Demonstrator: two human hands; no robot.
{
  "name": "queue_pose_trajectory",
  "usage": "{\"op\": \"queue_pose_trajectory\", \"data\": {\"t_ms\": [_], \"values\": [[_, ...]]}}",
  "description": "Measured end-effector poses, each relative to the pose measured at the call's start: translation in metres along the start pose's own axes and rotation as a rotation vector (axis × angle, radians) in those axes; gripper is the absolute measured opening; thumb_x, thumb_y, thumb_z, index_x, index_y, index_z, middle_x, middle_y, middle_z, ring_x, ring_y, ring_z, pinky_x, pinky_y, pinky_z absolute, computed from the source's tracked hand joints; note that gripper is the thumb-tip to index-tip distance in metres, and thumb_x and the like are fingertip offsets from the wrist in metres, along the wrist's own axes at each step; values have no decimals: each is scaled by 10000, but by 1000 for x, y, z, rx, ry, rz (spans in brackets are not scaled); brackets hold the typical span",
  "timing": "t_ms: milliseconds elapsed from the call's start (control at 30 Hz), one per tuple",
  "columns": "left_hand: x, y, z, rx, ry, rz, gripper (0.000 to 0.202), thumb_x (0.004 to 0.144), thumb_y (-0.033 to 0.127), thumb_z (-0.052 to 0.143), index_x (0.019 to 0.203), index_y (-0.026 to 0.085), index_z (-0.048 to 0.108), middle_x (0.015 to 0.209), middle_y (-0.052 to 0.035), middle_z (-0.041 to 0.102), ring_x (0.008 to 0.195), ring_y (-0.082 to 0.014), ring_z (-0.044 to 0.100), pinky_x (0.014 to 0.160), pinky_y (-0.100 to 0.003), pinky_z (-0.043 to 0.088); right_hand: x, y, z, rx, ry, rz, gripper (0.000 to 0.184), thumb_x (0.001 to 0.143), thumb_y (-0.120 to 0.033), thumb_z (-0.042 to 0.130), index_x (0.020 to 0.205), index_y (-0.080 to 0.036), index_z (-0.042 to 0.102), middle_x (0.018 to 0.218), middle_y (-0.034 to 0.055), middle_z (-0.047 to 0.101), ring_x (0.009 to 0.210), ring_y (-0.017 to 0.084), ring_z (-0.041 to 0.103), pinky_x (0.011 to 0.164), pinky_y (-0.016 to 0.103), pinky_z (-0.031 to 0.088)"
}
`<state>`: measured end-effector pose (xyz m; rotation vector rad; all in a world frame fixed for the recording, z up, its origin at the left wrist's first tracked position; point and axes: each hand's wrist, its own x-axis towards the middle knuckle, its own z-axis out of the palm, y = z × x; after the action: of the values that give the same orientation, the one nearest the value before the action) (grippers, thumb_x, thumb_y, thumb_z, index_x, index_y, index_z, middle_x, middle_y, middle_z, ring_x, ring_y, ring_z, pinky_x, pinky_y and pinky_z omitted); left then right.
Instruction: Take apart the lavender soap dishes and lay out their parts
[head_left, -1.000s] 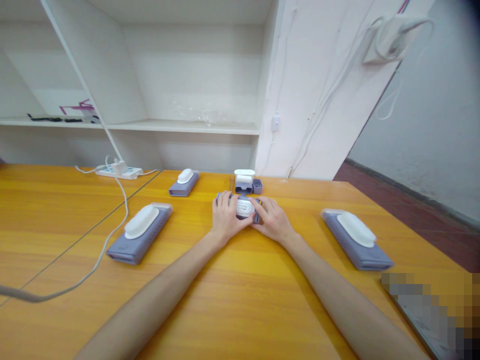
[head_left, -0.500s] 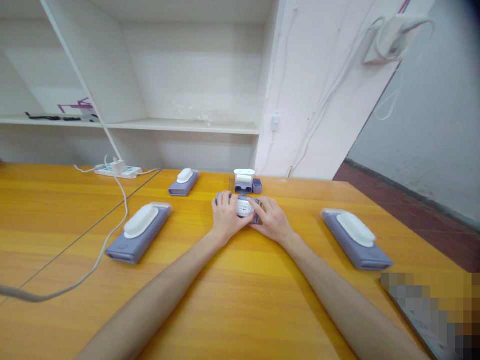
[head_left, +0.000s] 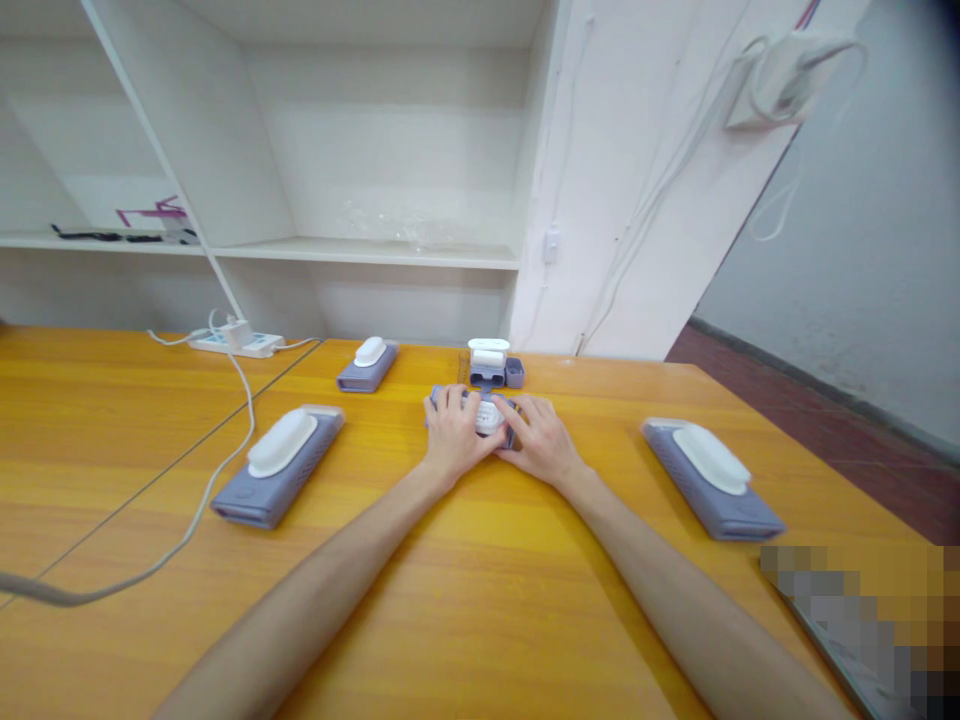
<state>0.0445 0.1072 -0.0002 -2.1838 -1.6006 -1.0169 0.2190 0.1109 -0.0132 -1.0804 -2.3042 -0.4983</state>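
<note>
From where I stand, both hands are busy with one thing, a flat purple-grey plastic device with a pitted white oval face [head_left: 487,416], near the back edge of the orange wood-grain table [head_left: 465,590]. The left hand [head_left: 454,430] curls over its left end, fingers across the top and thumb along the near side. The right hand [head_left: 546,438] grips the other end between thumb and forefinger.

Just behind it stand a white plastic piece with an oval top [head_left: 489,346], a purple-grey block with dark openings [head_left: 487,377] and a small purple-grey open cup [head_left: 514,373]. Something thin and brownish [head_left: 463,366] is beside them, too small to make out.

I judge this device to be partway through: its textured face shows, and those pieces sit apart from it. Whether it is coming together or apart, I can't tell. The other three look whole, each with a smooth white oval on top: the near-left purple-grey unit [head_left: 279,467], the far-left purple-grey unit [head_left: 367,368] and the right-hand purple-grey unit [head_left: 712,478]. All three lie well apart from the hands, untouched.
</note>
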Motion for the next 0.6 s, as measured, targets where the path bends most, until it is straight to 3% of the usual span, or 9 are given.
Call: {"op": "queue_pose_trajectory", "data": {"t_ms": [267,600], "values": [[2,-7,5,-101,45,46,332,808,467,533,997,202,597,1126,-105,563,1084,-281,459,929,-429,340,-2,4,1,22,10,-5,718,812,-542,556,1406,-198,345,1140,149,524,1058,305,485,901,477,398],[1,-13,10,-141,92,107,379,796,484,575,1039,194,569,1098,-110,564,1054,-270,493,957,-439,347,-4,6,-1,90,21,-3,787,795,-556,569,1418,-154,304,1175,163,540,1102,313,489,952,493,396]]}}
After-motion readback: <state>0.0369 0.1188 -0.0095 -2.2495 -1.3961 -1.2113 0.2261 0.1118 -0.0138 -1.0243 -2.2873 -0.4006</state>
